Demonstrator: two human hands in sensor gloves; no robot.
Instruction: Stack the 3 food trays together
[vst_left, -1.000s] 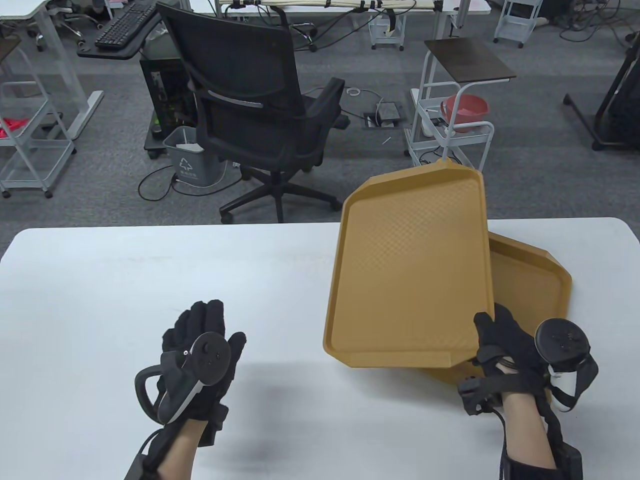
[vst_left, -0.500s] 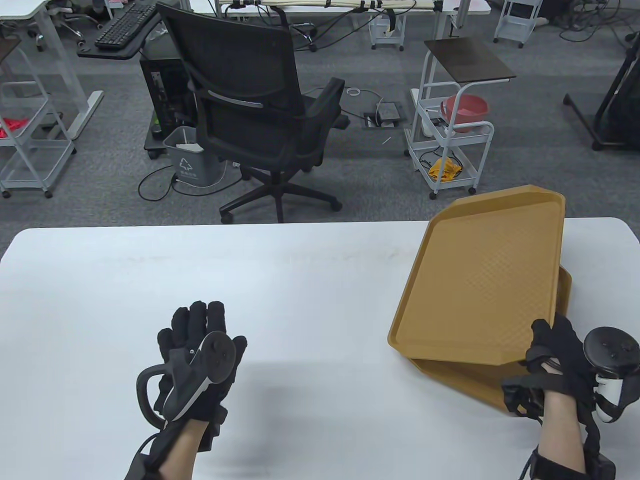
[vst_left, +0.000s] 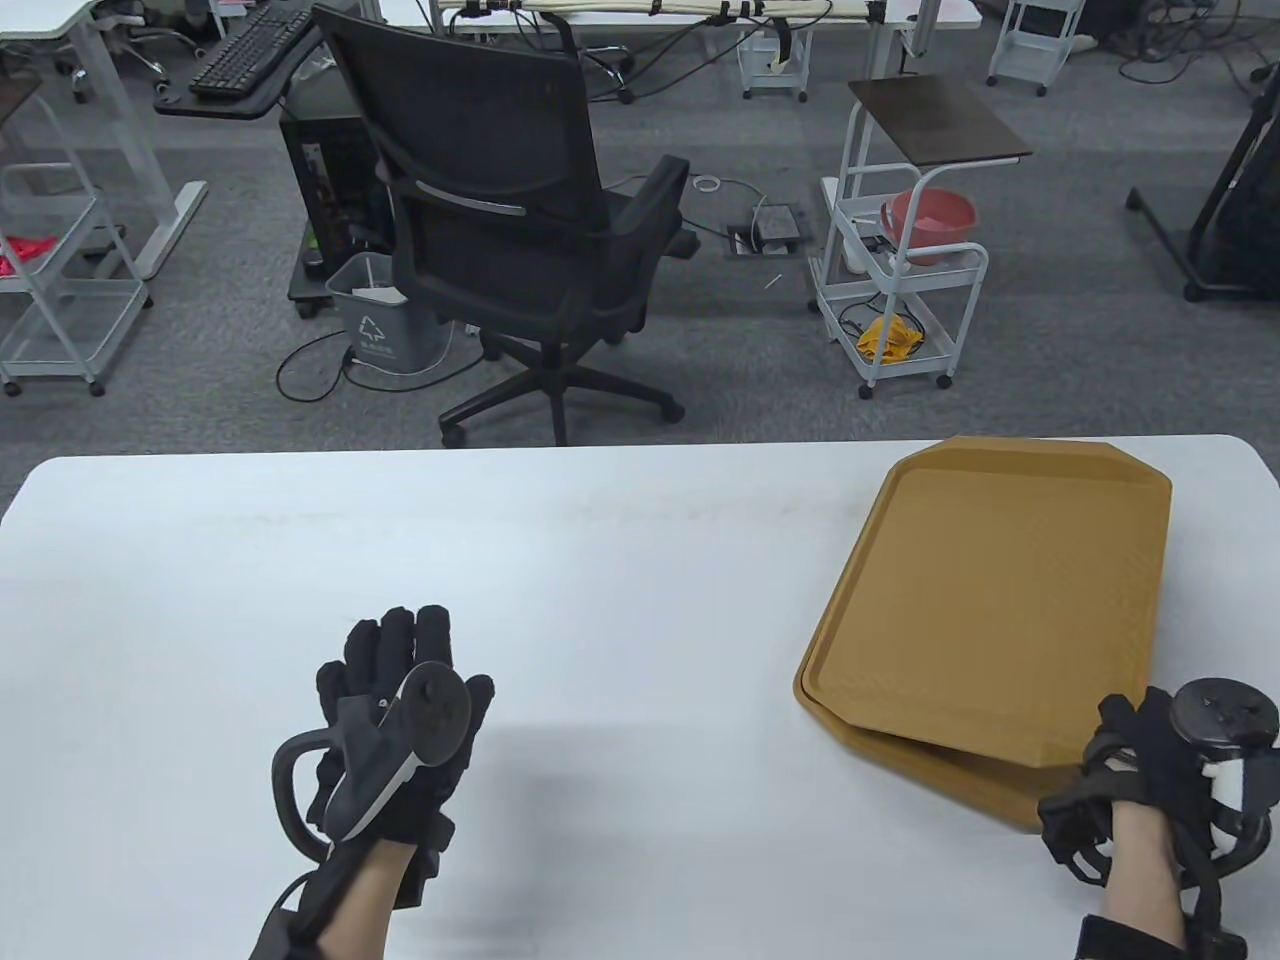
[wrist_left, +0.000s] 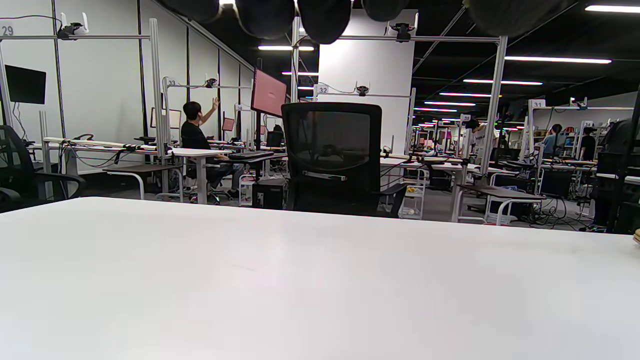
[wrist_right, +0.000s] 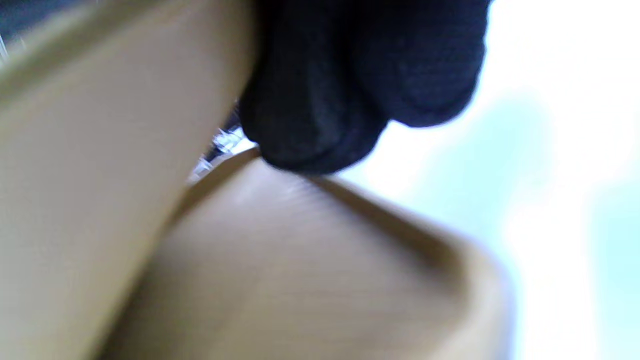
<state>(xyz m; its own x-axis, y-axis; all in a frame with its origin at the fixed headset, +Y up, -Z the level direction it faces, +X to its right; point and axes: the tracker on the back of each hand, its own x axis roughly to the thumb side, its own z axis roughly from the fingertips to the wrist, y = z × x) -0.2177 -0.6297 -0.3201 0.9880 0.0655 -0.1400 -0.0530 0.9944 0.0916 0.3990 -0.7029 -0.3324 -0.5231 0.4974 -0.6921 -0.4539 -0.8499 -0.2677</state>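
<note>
While my right hand (vst_left: 1150, 770) grips the top tray's (vst_left: 1000, 590) near corner over the lower tray (vst_left: 940, 775), my left hand (vst_left: 395, 720) rests flat, fingers extended, well left of it.

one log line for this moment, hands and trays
right hand: grips top tray near corner | top tray: askew on lower tray, not nested | left hand: empty, on table

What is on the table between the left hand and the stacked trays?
Nothing: in the table view, only bare white table lies between the left hand and the trays.
</note>
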